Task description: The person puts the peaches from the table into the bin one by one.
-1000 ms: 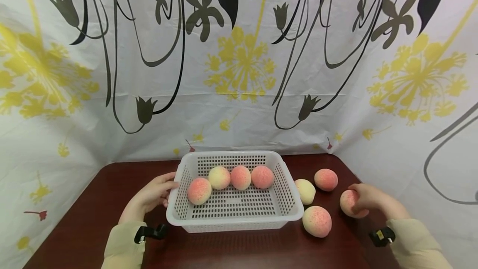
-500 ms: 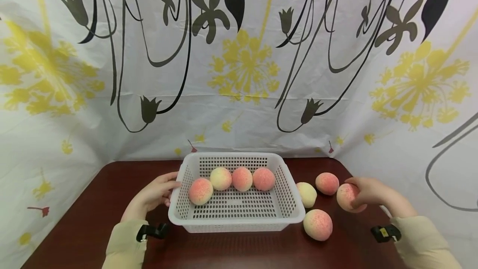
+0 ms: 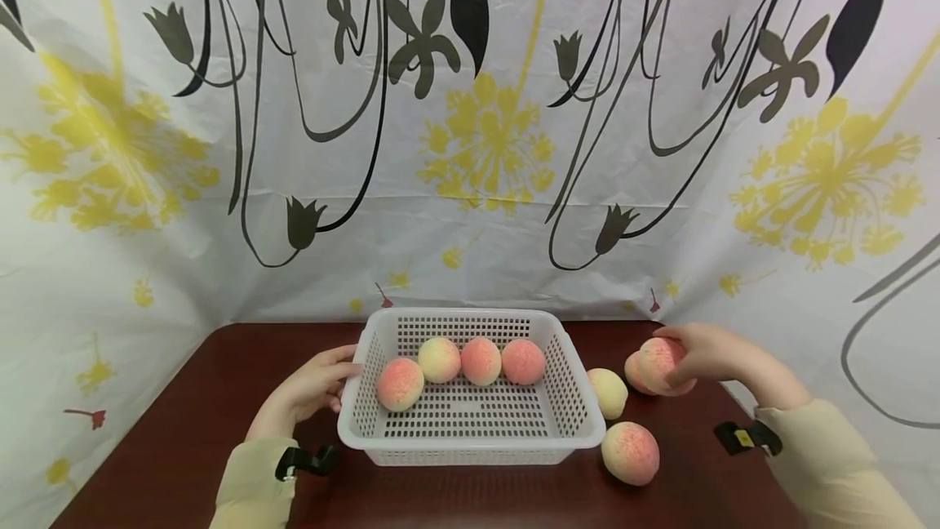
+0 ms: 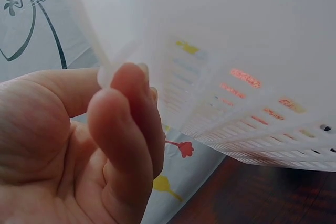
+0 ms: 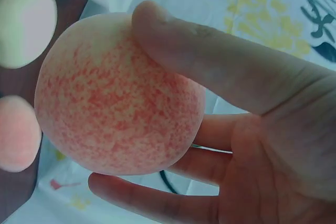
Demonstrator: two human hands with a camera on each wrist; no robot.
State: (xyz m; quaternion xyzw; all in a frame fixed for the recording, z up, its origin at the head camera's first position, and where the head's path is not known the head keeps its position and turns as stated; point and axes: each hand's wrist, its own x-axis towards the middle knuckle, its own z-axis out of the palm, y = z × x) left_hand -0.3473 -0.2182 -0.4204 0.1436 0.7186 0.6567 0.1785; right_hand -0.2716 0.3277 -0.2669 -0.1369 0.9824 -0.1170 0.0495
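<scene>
My right hand (image 3: 708,356) holds a speckled pink-and-cream peach (image 5: 118,95) between thumb and fingers, above the table's right side. In the head view this peach partly covers another pink peach (image 3: 637,374) behind it. At the left end of a white perforated plastic basket (image 3: 470,457), my left hand (image 3: 312,386) pinches the rim, its fingers curled by the outer wall (image 4: 121,129). Inside the basket, several peaches stand in a row toward the back, among them a pale yellow one (image 3: 439,360) and a pink one at the right end (image 3: 524,362).
Right of the basket lie a pale yellow peach (image 3: 608,393), close to its wall, and a pink-yellow peach (image 3: 630,453) nearer the front. The dark red-brown table (image 3: 198,398) meets a patterned white cloth (image 3: 470,260) at the back and sides.
The right hand has lifted the peach off the table and carried it left and back, now overlapping another peach. The left hand stays at the basket rim. The head view has shifted slightly.
</scene>
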